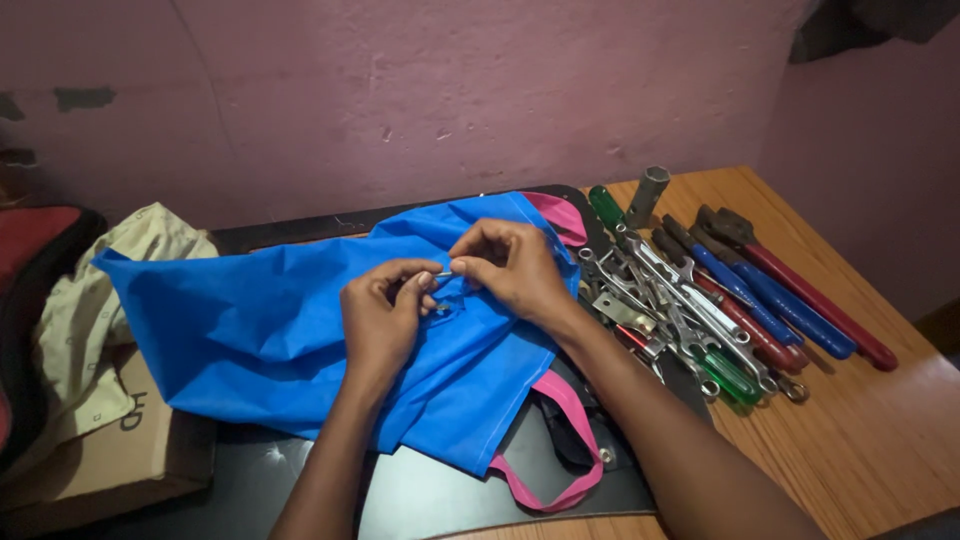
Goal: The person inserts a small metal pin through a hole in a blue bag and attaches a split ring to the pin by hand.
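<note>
Two hands meet over the blue fabric bag [270, 330], which lies crumpled on a black board [430, 495] at the near edge. Left hand [385, 315] and right hand [510, 265] each pinch an end of one small metal piece [443, 273] between their fingertips, just above the bag's middle; what it is, too small to tell. Pink bag strap [560, 440] loops nearer than the bag. Left of bag: cardboard box [110, 450], beige cloth [90, 310]. Right of bag: heap of wrenches [660, 300], green-handled screwdriver [728, 375], red and blue handled pliers [790, 300] on wooden table [860, 440]. Beyond bag: pink wall [400, 90].
</note>
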